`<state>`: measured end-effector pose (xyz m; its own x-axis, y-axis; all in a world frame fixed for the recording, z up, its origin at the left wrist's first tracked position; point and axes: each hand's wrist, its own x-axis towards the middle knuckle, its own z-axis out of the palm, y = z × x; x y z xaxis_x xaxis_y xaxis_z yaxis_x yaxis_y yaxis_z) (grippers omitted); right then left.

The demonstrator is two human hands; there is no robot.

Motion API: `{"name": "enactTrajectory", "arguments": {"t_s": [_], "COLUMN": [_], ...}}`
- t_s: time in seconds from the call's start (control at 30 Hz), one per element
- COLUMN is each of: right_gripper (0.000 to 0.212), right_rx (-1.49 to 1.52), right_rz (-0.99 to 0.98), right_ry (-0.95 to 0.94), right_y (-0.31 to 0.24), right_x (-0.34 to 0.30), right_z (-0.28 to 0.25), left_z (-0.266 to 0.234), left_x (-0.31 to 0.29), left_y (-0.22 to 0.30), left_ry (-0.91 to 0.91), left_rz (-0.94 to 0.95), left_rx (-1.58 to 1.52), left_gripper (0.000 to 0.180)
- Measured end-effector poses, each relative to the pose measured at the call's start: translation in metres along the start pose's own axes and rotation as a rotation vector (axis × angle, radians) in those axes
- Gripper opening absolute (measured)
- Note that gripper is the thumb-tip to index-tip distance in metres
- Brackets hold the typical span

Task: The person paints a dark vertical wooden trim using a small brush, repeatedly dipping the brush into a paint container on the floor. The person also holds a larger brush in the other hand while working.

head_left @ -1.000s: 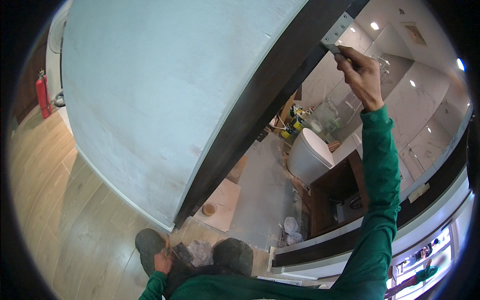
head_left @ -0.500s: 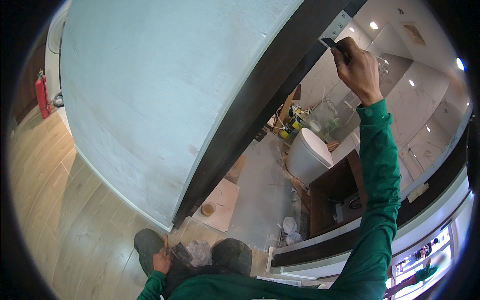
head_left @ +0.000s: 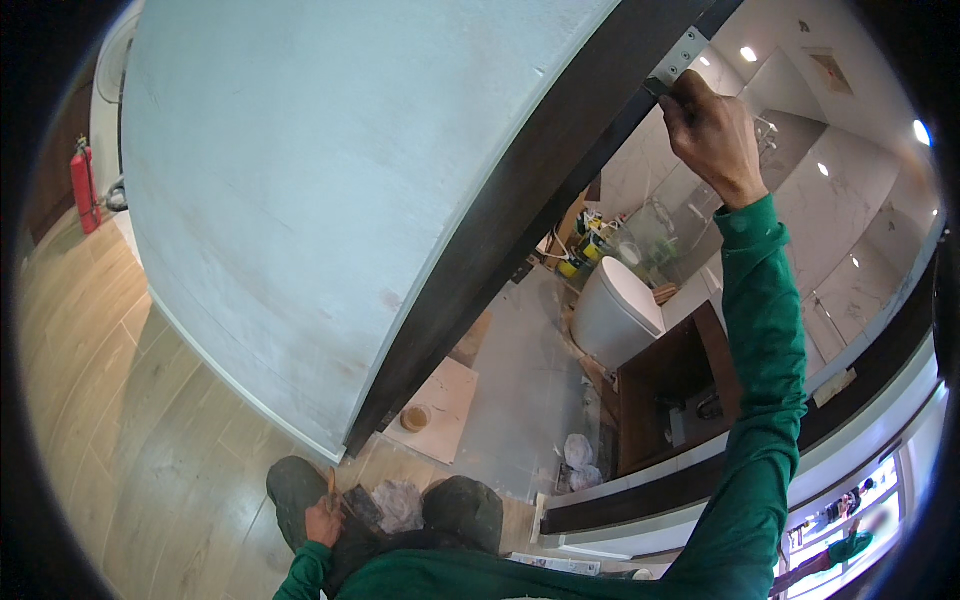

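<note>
My right hand (head_left: 712,135) is raised to the dark door frame (head_left: 520,190), fingers closed on a small dark flat piece (head_left: 657,88). The piece meets the frame's edge just below a silver hinge plate (head_left: 680,58) with several screws; my fingers hide most of it. Low down, over my thigh, my left hand (head_left: 324,521) is closed around a thin, brown, wood-coloured handle (head_left: 332,481). What the handle belongs to is unclear. Beside that hand lie a dark square piece (head_left: 362,508) and a crumpled whitish cloth or bag (head_left: 400,505).
A pale wall (head_left: 300,200) fills the left. Through the doorway stand a white toilet (head_left: 617,310), a brown cabinet (head_left: 650,400) and yellow-and-black containers (head_left: 580,255). A round tub (head_left: 416,418) sits on a board. Far left is a red fire extinguisher (head_left: 85,188). Another person (head_left: 850,547) appears at lower right.
My right hand has shifted slightly left and up against the frame, and less of the dark piece shows. The left hand stays in place.
</note>
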<state>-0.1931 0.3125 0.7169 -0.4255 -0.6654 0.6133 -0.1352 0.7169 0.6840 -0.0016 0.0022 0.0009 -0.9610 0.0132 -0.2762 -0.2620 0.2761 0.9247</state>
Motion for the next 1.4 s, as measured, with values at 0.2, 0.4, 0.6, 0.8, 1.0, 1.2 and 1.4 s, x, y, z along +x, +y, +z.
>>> {"name": "enactTrajectory", "arguments": {"t_s": [0.2, 0.4, 0.6, 0.8, 1.0, 1.2, 1.4], "right_gripper": [0.017, 0.018, 0.018, 0.018, 0.018, 0.017, 0.019], "right_rx": [0.022, 0.032, 0.032, -0.023, 0.076, -0.082, 0.078], "right_rz": [0.041, -0.007, 0.041, -0.040, -0.031, -0.001, -0.051], "right_ry": [-0.030, -0.010, -0.010, -0.052, -0.030, -0.073, -0.075], "right_y": [0.001, -0.001, 0.000, 0.003, 0.007, -0.001, 0.004], "right_x": [0.002, -0.004, 0.002, 0.006, 0.012, 0.013, 0.011], "right_z": [-0.002, 0.000, -0.003, -0.001, -0.004, -0.001, -0.009], "left_z": [-0.003, -0.002, -0.004, 0.002, 0.007, 0.002, 0.000], "left_x": [-0.003, -0.002, -0.003, 0.001, 0.009, 0.003, 0.000], "left_y": [0.009, 0.004, 0.012, -0.002, -0.023, -0.007, 0.000], "left_ry": [0.002, -0.004, 0.012, -0.004, 0.001, -0.028, -0.008], "left_rz": [0.025, -0.021, 0.036, 0.023, 0.108, 0.022, 0.009], "left_rx": [0.007, 0.002, 0.052, 0.057, 0.091, 0.005, 0.006], "left_gripper": [0.033, 0.034, 0.031, 0.034, 0.039, 0.039, 0.033]}}
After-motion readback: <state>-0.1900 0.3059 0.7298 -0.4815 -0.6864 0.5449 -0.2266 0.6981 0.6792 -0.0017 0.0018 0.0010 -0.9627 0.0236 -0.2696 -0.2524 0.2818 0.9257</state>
